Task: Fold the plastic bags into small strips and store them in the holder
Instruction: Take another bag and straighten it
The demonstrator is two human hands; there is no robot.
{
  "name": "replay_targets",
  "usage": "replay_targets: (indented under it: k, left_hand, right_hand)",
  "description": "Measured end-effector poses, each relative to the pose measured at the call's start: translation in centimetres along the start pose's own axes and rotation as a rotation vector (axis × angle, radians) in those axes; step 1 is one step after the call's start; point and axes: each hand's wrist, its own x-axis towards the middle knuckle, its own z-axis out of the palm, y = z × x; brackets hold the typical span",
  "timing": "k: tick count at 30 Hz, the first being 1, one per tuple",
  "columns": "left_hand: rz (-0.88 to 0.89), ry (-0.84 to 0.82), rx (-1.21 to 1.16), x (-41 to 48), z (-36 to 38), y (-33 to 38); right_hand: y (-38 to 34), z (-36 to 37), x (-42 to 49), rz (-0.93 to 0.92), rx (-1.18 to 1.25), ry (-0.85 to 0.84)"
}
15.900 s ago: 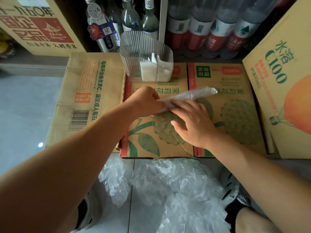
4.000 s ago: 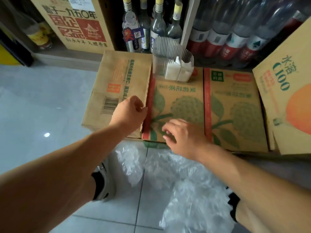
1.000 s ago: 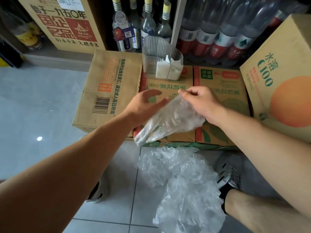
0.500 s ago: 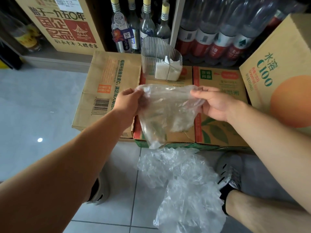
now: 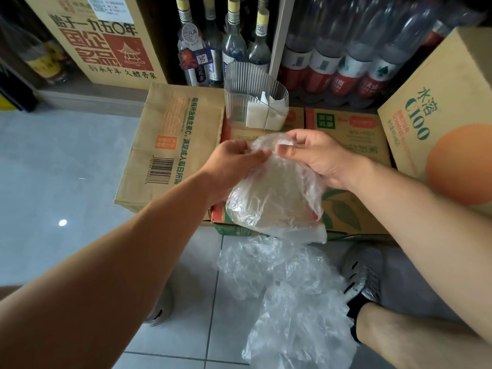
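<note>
Both forearms reach forward, the left hand (image 5: 234, 161) and right hand (image 5: 314, 153) pinching the top edge of a crinkled clear plastic bag (image 5: 274, 198) hanging above the cardboard boxes (image 5: 354, 134). Behind stands the ribbed transparent holder (image 5: 253, 99) (white folded strips inside); more filmy bags (image 5: 290, 296) lie on the tiled floor.

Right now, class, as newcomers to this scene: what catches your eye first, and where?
A crinkled clear plastic bag hangs mid-frame, pinched at its top by the left hand and right hand. Behind it, a ribbed clear holder with white folded strips stands on the cardboard boxes; more loose bags lie heaped on the tiled floor below.
</note>
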Motion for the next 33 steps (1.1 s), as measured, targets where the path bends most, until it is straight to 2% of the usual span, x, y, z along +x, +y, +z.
replay_targets:
  k: [3,7,11,15,19,22,24,29,33]
  left_hand:
    - [-0.075,0.069,-0.183,0.2,-1.9,-0.6]
    - [-0.091,0.222,-0.264,0.0,-3.6,-0.9]
    - [-0.094,0.235,-0.375,-0.1,-4.7,-1.1]
    - [-0.118,0.352,-0.321,0.5,-5.0,-1.6]
    - [-0.128,0.399,-0.271,1.2,-5.2,-2.1]
    - [-0.091,0.353,-0.281,1.2,-5.5,-2.3]
    - [-0.081,0.305,-0.298,1.1,-5.6,-2.4]
    - [-0.052,0.243,-0.33,1.1,-6.0,-2.6]
    - [-0.01,0.18,-0.345,1.0,-6.1,-2.5]
  right_hand:
    - [0.2,-2.2,-0.7,0.204,0.127,-0.161]
    - [1.3,-3.9,-0.9,0.22,0.136,-0.165]
    - [2.1,-4.2,-0.7,0.205,0.251,-0.038]
    - [2.1,-4.0,-0.3,0.063,0.376,0.067]
    - [1.9,-3.8,-0.1,-0.012,0.185,0.114]
    - [2.3,-3.5,0.5,0.036,0.034,0.27]
    - [2.5,-3.6,0.8,0.095,0.009,0.317]
    - [2.4,-4.6,0.2,0.282,0.116,0.095]
    - [2.4,-4.8,-0.4,0.365,0.195,-0.05]
